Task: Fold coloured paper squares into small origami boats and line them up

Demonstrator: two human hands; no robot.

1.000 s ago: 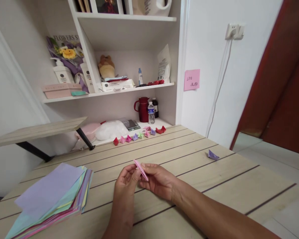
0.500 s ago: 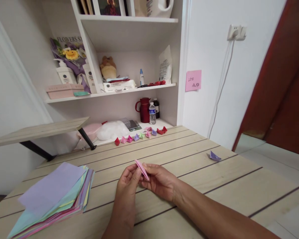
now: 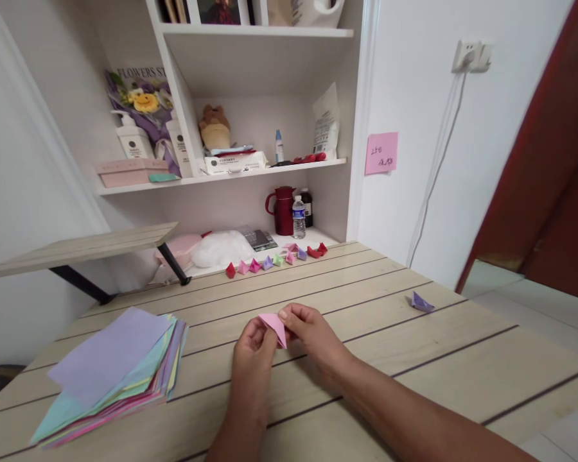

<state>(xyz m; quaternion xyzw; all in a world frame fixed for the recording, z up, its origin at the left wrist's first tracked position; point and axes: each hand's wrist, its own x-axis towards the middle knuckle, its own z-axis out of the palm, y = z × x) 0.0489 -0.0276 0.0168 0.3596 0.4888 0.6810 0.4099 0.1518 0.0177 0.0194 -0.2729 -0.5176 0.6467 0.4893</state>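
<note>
Both my hands meet over the middle of the wooden table (image 3: 414,359) and pinch a small folded pink paper (image 3: 274,325). My left hand (image 3: 252,350) grips its left edge with closed fingers. My right hand (image 3: 309,335) holds the top right edge between thumb and fingers. The paper now shows a broad triangular face. To the left lies a fanned stack of coloured paper sheets (image 3: 110,366), lilac on top.
A row of several small folded paper pieces (image 3: 275,258) lines the table's far edge. A single purple folded piece (image 3: 421,302) lies at the right. White shelves (image 3: 231,176) behind hold bottles, a red jug (image 3: 282,210) and boxes. A pink sticky note (image 3: 381,153) hangs on the wall.
The pink paper has turned from an edge-on sliver to a wider triangular face between my fingers. Both hands shifted slightly up and right in view.
</note>
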